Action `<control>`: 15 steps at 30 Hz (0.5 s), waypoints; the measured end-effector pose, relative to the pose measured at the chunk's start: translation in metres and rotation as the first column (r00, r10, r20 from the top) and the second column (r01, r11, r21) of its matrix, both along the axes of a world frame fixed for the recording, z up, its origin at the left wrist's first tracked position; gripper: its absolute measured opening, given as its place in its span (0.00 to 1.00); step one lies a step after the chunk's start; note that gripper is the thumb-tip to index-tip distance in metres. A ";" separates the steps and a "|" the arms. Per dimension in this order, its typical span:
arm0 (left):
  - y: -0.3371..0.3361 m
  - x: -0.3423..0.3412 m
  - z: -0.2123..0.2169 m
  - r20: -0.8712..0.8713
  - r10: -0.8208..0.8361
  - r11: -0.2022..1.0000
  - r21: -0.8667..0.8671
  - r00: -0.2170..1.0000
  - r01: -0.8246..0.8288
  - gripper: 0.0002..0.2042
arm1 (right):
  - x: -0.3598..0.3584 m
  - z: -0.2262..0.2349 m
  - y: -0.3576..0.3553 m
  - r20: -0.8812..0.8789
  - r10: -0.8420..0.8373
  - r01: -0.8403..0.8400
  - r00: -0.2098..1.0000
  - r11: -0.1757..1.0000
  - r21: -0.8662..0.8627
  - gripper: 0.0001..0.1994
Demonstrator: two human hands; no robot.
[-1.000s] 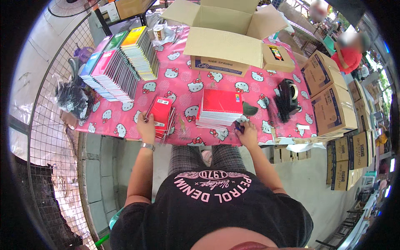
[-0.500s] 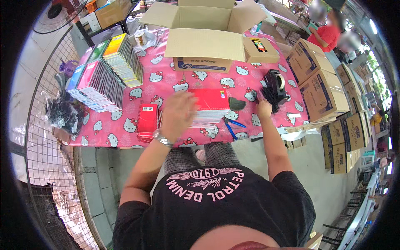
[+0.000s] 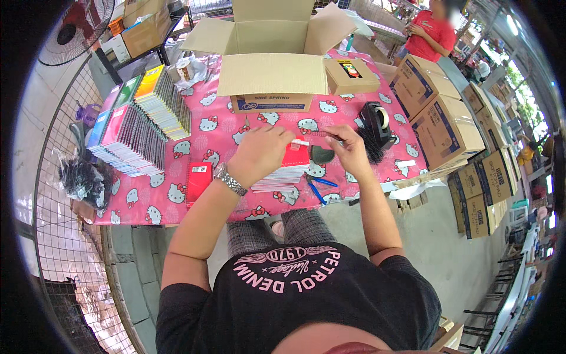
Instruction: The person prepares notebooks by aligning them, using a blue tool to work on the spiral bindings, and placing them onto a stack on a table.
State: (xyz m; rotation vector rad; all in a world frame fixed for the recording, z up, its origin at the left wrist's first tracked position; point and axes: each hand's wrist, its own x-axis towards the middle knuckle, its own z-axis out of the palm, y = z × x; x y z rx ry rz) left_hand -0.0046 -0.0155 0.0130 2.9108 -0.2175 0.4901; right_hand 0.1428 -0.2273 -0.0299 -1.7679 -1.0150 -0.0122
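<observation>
A stack of red-covered notebooks (image 3: 282, 175) lies at the table's near middle. Above it my left hand (image 3: 263, 154) is closed at what looks like a red notebook (image 3: 298, 146), its white edge showing at the fingertips; the palm hides the rest. To the right, my right hand (image 3: 349, 148) pinches a thin dark spiral binding coil (image 3: 321, 134), which reaches toward the left fingers. Beside the stack are blue-handled pliers (image 3: 321, 186) and a dark green rounded piece (image 3: 321, 154). Left of my left wrist rest more red notebooks (image 3: 198, 182).
An open carton (image 3: 271, 74) stands at the back, with a closed brown box (image 3: 352, 76) beside it. Black coils (image 3: 371, 141) lie by a tape dispenser (image 3: 380, 124). Coloured notebook stacks (image 3: 132, 141) fill the left; cartons (image 3: 442, 133) stand right. A person in red (image 3: 433, 35) is behind.
My right hand has come left from the black coils with a coil in its fingers. My left hand has closed at a red notebook. The view has shifted slightly.
</observation>
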 end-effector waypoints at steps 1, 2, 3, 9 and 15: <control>0.001 0.002 -0.001 0.087 0.017 0.999 0.035 0.996 -0.020 0.09 | -0.007 0.006 0.004 0.099 0.045 -0.048 0.994 0.999 0.024 0.14; 0.000 0.004 -0.004 0.111 0.030 0.999 0.020 0.993 -0.033 0.09 | -0.010 0.008 0.007 0.108 0.047 -0.051 0.993 0.998 0.039 0.14; -0.003 0.007 -0.008 0.135 0.044 0.999 0.004 0.990 -0.045 0.08 | -0.013 0.009 0.008 0.118 0.049 -0.056 0.992 0.997 0.053 0.15; -0.012 0.014 -0.018 0.235 0.097 0.995 -0.042 0.967 -0.089 0.09 | -0.019 0.007 0.007 0.171 -0.015 0.003 0.985 0.998 0.068 0.16; -0.011 0.011 -0.022 0.280 0.094 0.995 -0.011 0.956 -0.095 0.10 | -0.026 0.026 0.002 0.070 0.089 -0.080 0.994 0.989 -0.124 0.14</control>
